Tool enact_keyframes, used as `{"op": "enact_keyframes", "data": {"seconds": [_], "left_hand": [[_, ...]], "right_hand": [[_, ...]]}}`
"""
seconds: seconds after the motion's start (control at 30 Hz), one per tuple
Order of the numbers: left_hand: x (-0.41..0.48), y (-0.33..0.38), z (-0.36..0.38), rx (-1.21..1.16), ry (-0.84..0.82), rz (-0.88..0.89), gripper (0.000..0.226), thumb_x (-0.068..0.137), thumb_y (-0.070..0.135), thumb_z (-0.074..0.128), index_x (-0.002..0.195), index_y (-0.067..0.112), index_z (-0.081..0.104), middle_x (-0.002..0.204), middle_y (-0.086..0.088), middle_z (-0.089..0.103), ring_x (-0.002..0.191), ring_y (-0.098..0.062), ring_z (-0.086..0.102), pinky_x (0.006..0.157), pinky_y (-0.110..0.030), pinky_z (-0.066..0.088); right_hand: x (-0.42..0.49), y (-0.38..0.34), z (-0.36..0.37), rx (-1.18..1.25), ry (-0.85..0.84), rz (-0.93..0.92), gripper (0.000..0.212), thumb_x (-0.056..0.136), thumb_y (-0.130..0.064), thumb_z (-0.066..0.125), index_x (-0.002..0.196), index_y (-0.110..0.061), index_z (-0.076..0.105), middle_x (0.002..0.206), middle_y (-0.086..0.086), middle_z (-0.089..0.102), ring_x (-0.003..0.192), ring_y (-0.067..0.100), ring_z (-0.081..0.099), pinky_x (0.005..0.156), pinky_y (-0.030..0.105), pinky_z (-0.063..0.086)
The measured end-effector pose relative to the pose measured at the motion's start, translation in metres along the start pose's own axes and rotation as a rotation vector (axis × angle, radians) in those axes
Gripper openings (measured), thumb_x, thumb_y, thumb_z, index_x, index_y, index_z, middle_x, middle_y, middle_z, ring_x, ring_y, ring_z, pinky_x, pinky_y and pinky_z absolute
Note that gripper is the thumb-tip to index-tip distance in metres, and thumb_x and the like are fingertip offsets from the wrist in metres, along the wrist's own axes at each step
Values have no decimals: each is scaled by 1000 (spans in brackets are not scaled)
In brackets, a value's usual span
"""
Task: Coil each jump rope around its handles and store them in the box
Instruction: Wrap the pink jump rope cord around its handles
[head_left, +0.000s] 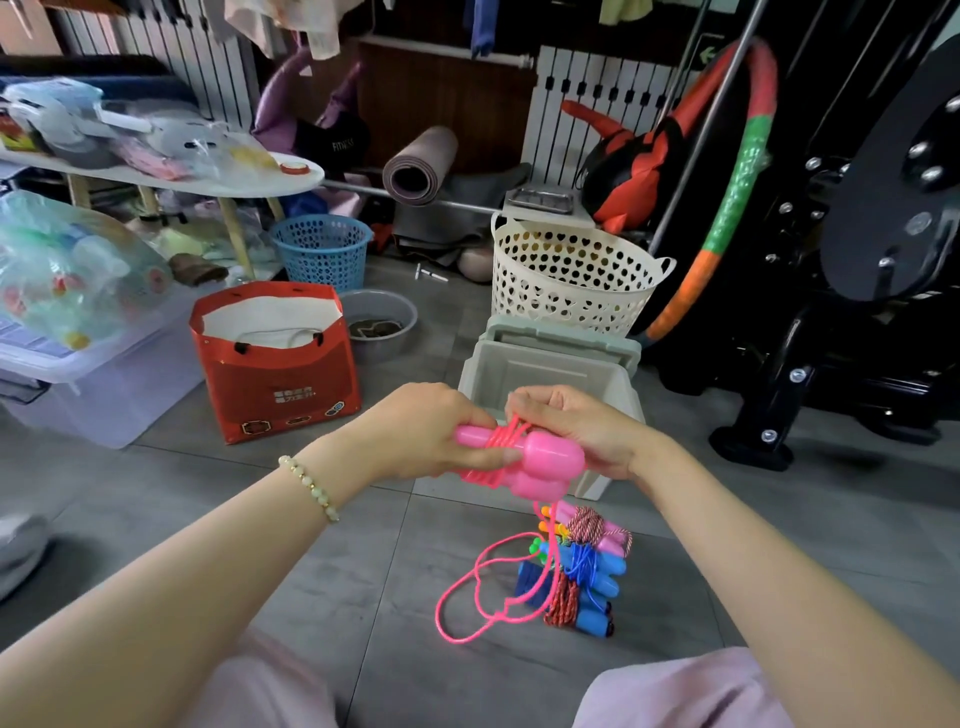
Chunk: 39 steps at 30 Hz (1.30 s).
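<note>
Two pink jump-rope handles (540, 460) lie side by side between my hands, with several turns of pink cord (501, 439) wound round their narrow part. My left hand (426, 431) grips the handles from the left. My right hand (576, 426) pinches the cord above the handles and holds their thick end. The loose rest of the pink cord (467, 597) hangs down and loops on the floor. Behind my hands stands the open grey-white box (550, 364). A pile of other coiled jump ropes (582, 571) with blue, pink and orange handles lies on the floor below.
A red paper bag (275, 364) stands left of the box, with a grey bowl (379, 322) behind it. A cream heart-hole basket (571, 275) and a blue basket (322, 254) stand further back. Black gym equipment (841, 312) fills the right; a clear storage bin (98, 374) sits left.
</note>
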<state>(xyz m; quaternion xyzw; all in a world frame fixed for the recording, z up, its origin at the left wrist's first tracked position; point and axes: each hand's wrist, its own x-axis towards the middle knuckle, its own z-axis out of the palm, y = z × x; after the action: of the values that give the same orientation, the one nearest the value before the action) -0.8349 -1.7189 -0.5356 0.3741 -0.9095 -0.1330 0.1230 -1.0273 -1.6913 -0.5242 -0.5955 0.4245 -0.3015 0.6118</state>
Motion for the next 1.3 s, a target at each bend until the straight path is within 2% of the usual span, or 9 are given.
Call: {"op": "enact_keyframes", "data": {"seconds": [0.13, 0.27, 0.33, 0.47, 0.73, 0.83, 1.0, 1.2, 1.3], "left_hand": [[-2, 2, -6, -246, 82, 0, 61, 73, 77, 44, 60, 19, 54, 47, 4, 58, 43, -7, 50, 47, -13, 32], [0, 1, -7, -593, 124, -67, 46, 83, 55, 58, 62, 14, 57, 40, 5, 51, 35, -5, 48, 39, -18, 38], [2, 2, -5, -683, 160, -91, 44, 86, 51, 56, 60, 16, 55, 41, 3, 51, 33, -8, 46, 36, -18, 38], [10, 7, -5, -835, 200, -187, 47, 88, 47, 39, 64, 9, 54, 38, 0, 49, 29, -9, 43, 32, -16, 35], [60, 39, 18, -876, 101, -134, 45, 87, 53, 49, 96, 11, 61, 50, -8, 53, 35, -13, 46, 34, -19, 36], [81, 65, 28, -870, 36, -55, 52, 81, 63, 57, 122, 32, 53, 62, -20, 60, 42, -15, 51, 37, -21, 38], [107, 117, 49, -1028, 52, 9, 49, 85, 44, 57, 133, 38, 45, 47, 1, 55, 35, -9, 46, 34, -17, 35], [137, 149, 74, -1233, 41, -131, 32, 94, 47, 46, 95, 20, 62, 45, -2, 51, 31, -11, 39, 35, -16, 30], [159, 169, 87, -1218, 26, -139, 43, 93, 53, 45, 92, 14, 65, 47, -2, 52, 33, -13, 40, 38, -18, 31]], "right_hand": [[1, -7, 2, 144, 50, -25, 32, 90, -37, 42, 83, -27, 71, 60, -8, 63, 52, 2, 55, 50, 16, 44], [1, -18, -2, 110, 25, -95, 59, 74, -74, 40, 85, -27, 74, 91, -1, 70, 88, 16, 62, 83, 31, 47], [2, -20, -3, 39, 22, -150, 68, 66, -82, 43, 96, -28, 73, 104, 0, 70, 98, 18, 61, 84, 30, 49], [4, -13, 0, -66, 174, -146, 82, 53, -84, 60, 105, -21, 67, 93, -1, 64, 79, 12, 49, 60, 18, 38], [-25, 13, -33, 165, 485, -169, 19, 76, -33, 71, 72, -18, 60, 53, -7, 43, 47, 4, 31, 45, 17, 25], [-51, 27, -56, 216, 595, -183, 29, 68, -45, 72, 75, -19, 59, 51, -8, 38, 45, 4, 29, 44, 16, 25], [-91, 37, -86, 273, 655, -177, 65, 52, -79, 66, 74, -20, 50, 52, -7, 33, 45, 5, 26, 42, 17, 22], [-130, 51, -97, -116, 708, -176, 2, 91, -24, 57, 91, -24, 59, 69, -15, 53, 56, 0, 45, 55, 12, 36], [-152, 69, -117, -473, 849, -159, 14, 90, -7, 59, 96, -19, 62, 74, -18, 61, 68, -8, 55, 68, 10, 42]]}}
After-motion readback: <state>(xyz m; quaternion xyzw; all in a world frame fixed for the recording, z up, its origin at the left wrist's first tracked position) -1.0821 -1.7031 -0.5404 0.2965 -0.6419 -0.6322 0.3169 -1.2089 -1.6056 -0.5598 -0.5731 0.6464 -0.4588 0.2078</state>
